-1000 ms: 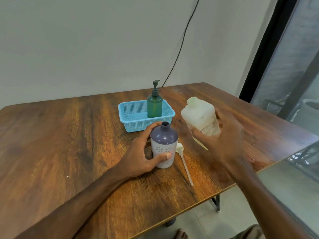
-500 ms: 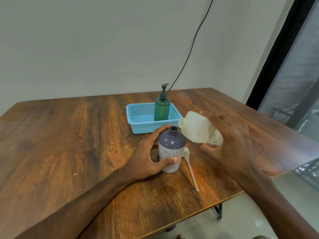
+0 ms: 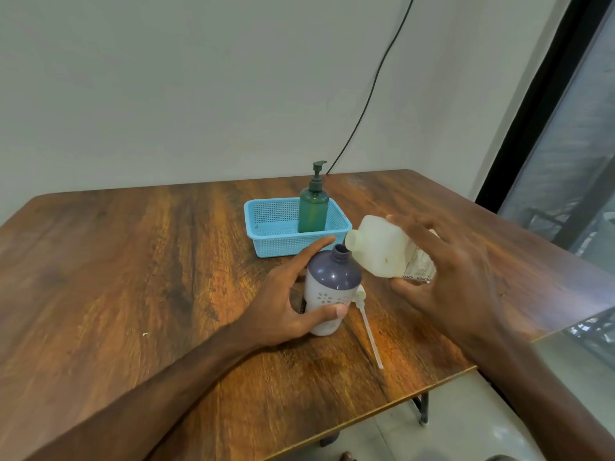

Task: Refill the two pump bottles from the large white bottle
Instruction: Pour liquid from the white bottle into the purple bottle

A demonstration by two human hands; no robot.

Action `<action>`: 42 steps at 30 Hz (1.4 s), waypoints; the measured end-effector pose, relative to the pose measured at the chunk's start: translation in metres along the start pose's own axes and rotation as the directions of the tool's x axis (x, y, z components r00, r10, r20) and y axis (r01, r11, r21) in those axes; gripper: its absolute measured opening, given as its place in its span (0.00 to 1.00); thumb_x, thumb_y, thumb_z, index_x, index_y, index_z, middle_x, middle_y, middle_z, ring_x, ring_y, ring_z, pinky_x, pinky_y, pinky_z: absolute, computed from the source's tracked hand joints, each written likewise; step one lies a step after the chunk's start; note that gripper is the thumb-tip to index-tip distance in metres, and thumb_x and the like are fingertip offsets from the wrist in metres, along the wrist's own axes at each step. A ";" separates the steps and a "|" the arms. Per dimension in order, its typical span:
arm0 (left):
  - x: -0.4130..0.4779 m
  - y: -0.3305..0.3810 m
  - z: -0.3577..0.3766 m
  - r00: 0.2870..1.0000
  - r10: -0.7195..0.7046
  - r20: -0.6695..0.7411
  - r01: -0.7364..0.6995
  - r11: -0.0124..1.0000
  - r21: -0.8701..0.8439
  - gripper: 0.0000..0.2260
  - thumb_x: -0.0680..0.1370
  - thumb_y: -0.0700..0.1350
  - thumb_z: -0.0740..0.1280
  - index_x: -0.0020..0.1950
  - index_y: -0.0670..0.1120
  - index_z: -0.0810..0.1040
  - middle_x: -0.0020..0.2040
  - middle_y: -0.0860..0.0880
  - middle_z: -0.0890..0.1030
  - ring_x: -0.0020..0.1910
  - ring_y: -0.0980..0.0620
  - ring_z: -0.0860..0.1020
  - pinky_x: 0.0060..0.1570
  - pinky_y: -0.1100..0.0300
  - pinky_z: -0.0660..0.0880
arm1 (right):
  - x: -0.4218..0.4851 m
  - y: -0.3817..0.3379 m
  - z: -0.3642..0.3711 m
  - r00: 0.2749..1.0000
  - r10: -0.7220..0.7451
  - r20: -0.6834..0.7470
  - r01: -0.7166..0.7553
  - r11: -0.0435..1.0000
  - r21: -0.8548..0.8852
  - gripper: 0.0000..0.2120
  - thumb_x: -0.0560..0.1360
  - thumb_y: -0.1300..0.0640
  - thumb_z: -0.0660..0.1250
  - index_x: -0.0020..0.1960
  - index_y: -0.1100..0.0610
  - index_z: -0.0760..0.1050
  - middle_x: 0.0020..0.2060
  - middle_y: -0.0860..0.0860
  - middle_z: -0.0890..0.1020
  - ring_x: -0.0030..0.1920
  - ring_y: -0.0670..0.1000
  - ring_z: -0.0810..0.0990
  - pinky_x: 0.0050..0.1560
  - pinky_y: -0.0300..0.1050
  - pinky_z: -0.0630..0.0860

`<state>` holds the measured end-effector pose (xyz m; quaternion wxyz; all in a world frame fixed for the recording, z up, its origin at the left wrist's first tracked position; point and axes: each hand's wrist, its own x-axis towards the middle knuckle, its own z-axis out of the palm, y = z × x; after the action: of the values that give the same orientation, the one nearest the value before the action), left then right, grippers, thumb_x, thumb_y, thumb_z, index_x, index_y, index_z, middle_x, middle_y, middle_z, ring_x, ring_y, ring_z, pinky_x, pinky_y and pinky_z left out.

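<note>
A purple-topped white bottle (image 3: 331,287) stands upright on the table with its neck uncovered. My left hand (image 3: 286,301) grips its body, thumb across the front. My right hand (image 3: 446,277) holds the large white bottle (image 3: 382,247) tilted on its side. That bottle's mouth sits just right of and level with the purple bottle's neck. The removed white pump with its long tube (image 3: 367,324) lies on the table to the right of the purple bottle. A green pump bottle (image 3: 313,207) stands upright in the blue basket (image 3: 266,227) behind.
The wooden table (image 3: 133,277) ends close on the near and right sides, with floor below. A black cable (image 3: 372,88) runs down the wall to the table's back edge. A dark window frame (image 3: 532,111) stands at the right.
My right hand has tipped the large white bottle from nearly upright to lying sideways and brought its mouth down to the purple bottle's neck. My left hand kept its grip.
</note>
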<state>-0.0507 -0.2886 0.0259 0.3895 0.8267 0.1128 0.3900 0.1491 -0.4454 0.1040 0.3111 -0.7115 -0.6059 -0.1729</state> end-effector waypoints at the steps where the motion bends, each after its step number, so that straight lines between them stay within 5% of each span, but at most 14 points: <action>1: 0.000 0.000 -0.001 1.000 0.000 0.004 0.000 1.000 -0.001 0.43 0.74 0.45 0.81 0.84 0.47 0.63 0.72 0.53 0.80 0.69 0.52 0.81 0.68 0.49 0.79 | 0.000 0.001 -0.001 1.000 -0.005 0.001 0.005 1.000 -0.002 0.42 0.65 0.49 0.81 0.75 0.44 0.67 0.67 0.50 0.75 0.66 0.58 0.73 0.62 0.75 0.68; 29: 0.001 0.002 -0.003 0.999 0.024 0.028 -0.026 0.998 0.056 0.48 0.73 0.54 0.81 0.86 0.49 0.58 0.73 0.61 0.77 0.69 0.59 0.79 0.67 0.63 0.77 | 0.006 0.004 -0.010 0.999 -0.043 0.004 0.043 0.995 -0.089 0.41 0.65 0.53 0.82 0.75 0.45 0.69 0.69 0.52 0.74 0.70 0.59 0.71 0.68 0.64 0.62; 36: 0.000 0.004 -0.003 1.000 0.003 0.005 -0.004 0.998 0.065 0.40 0.72 0.58 0.80 0.79 0.48 0.70 0.70 0.58 0.80 0.69 0.55 0.80 0.66 0.52 0.80 | 0.008 0.005 -0.011 0.999 -0.050 0.001 0.050 0.994 -0.098 0.42 0.64 0.54 0.82 0.74 0.45 0.70 0.69 0.52 0.74 0.70 0.60 0.70 0.68 0.64 0.61; 42: 0.001 0.006 -0.002 1.000 -0.002 0.006 0.001 0.997 0.073 0.39 0.72 0.58 0.79 0.79 0.46 0.71 0.70 0.55 0.81 0.69 0.54 0.80 0.67 0.52 0.79 | 0.008 0.007 -0.012 0.998 -0.069 -0.006 0.068 0.992 -0.105 0.42 0.64 0.54 0.83 0.75 0.45 0.70 0.68 0.52 0.75 0.70 0.60 0.70 0.67 0.67 0.62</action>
<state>-0.0524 -0.2910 0.0312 0.3599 0.8415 0.1264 0.3826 0.1594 -0.4478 0.1164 0.2702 -0.7047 -0.6185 -0.2187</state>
